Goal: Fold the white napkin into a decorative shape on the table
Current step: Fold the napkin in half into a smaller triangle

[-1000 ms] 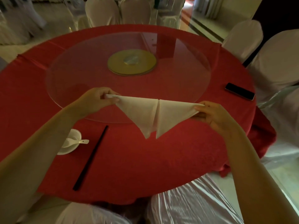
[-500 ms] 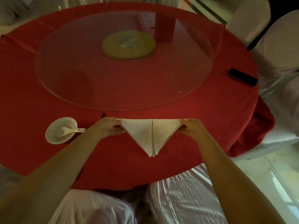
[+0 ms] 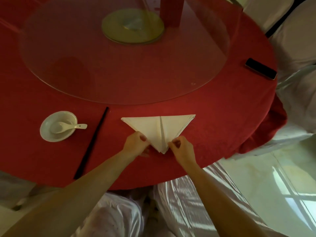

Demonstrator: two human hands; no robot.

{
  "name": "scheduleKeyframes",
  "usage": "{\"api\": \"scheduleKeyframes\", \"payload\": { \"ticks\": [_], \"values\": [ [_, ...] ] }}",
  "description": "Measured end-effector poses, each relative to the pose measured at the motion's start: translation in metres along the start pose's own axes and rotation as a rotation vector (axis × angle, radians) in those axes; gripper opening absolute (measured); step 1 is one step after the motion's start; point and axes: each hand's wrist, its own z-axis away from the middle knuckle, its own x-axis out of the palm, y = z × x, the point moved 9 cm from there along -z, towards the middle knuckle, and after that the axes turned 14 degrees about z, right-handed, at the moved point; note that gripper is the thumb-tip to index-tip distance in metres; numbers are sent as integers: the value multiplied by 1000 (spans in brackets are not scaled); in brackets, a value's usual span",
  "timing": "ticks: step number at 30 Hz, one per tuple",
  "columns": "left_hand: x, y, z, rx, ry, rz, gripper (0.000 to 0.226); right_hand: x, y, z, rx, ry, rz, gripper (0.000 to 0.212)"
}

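The white napkin (image 3: 159,129) lies flat on the red tablecloth (image 3: 213,120), folded into a triangle with its point toward me and a centre seam. My left hand (image 3: 136,144) pinches the napkin's left slanted edge near the lower tip. My right hand (image 3: 182,147) pinches the right slanted edge close to the same tip. The two upper corners lie free on the cloth.
A white bowl (image 3: 58,126) with a spoon sits at the left, with black chopsticks (image 3: 91,142) beside it. A glass turntable (image 3: 119,53) covers the table's middle. A black phone (image 3: 260,68) lies at the right. White-covered chairs (image 3: 294,36) surround the table.
The napkin went from held up in the air to lying flat on the table. Both hands slid from the upper corners down to the edges near the lower tip.
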Motion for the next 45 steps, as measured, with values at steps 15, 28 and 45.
{"api": "scheduleKeyframes", "payload": {
  "ticks": [15, 28, 45],
  "values": [
    [17, -24, 10, -61, 235, 224, 24, 39, 3, 12, 241, -243, -398, 26],
    [26, 7, 24, 414, 232, -412, 24, 29, 15, 18, 231, -232, -276, 25],
    [67, 30, 19, 902, -174, -714, 23, 12, 11, 19, 219, -34, -114, 23]
  ]
}}
